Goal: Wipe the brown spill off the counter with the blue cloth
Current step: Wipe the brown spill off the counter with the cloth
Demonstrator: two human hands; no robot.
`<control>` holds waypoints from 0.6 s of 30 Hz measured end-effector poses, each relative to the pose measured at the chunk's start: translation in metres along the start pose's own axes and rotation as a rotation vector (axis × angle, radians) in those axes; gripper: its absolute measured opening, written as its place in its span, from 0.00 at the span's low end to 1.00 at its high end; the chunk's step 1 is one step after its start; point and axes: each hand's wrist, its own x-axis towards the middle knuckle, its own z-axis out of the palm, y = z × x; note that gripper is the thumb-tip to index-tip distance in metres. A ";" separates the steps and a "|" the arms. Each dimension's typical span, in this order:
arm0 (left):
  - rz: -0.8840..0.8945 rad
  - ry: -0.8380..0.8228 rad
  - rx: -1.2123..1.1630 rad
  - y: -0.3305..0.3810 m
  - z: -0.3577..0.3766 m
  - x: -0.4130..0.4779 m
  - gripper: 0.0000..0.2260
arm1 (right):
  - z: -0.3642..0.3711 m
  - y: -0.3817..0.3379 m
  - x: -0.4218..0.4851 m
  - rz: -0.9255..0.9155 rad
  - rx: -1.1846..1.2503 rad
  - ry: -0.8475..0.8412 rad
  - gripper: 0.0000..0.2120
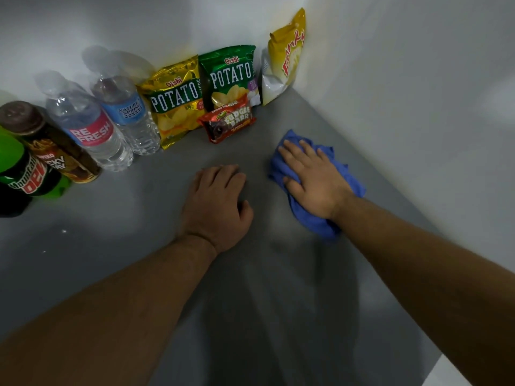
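Observation:
The blue cloth (312, 218) lies crumpled on the grey counter (133, 218) near the right wall. My right hand (312, 176) presses flat on top of it, fingers straight and spread. My left hand (217, 207) rests palm down on the bare counter just left of the cloth, fingers loosely bent, holding nothing. No brown spill shows on the visible counter; whatever lies under the cloth is hidden.
Along the back wall stand a Mountain Dew bottle (25, 174), a brown drink bottle (50, 143), two water bottles (92, 126), two potato chip bags (178, 104), a Fudgee Barr pack (227, 122) and a yellow snack bag (284, 57). A white wall (418, 107) bounds the right side.

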 end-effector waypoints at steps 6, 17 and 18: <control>-0.002 -0.001 -0.011 0.000 0.000 0.000 0.22 | -0.017 0.048 -0.011 -0.113 0.050 -0.013 0.31; 0.000 -0.016 0.024 -0.002 0.002 0.001 0.22 | 0.001 -0.021 0.022 -0.066 0.016 0.033 0.32; -0.003 -0.012 0.026 -0.003 0.002 0.001 0.22 | -0.001 -0.014 0.015 -0.166 0.020 0.007 0.32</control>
